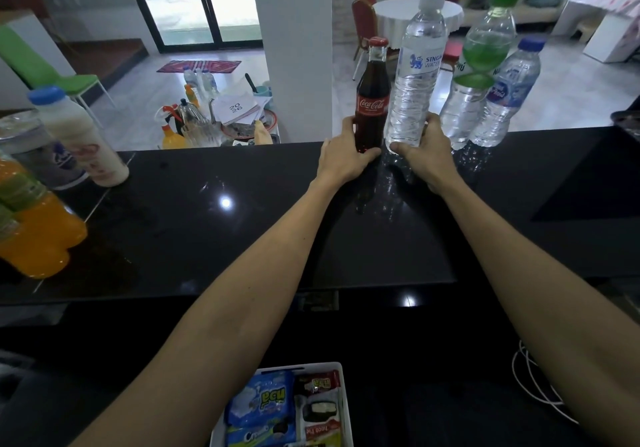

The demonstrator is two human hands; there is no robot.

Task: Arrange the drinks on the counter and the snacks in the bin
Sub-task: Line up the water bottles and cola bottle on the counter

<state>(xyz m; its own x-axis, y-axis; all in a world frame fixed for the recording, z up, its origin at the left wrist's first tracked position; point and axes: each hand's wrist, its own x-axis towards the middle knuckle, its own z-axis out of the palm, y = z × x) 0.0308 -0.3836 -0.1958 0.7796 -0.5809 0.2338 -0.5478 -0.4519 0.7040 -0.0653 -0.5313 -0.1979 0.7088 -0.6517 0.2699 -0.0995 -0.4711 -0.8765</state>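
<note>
A glass cola bottle with a red cap stands at the far edge of the black counter. My left hand is wrapped around its base. Right beside it stands a tall clear water bottle with a white cap, and my right hand grips its lower part. To the right stand a green-capped water bottle and a smaller blue-capped water bottle. Below the counter, a white bin holds several snack packs.
At the counter's left end stand a milky bottle with a blue cap, a can and orange drink bottles. A white cable hangs at lower right. Beyond the counter a low table holds kitchen clutter.
</note>
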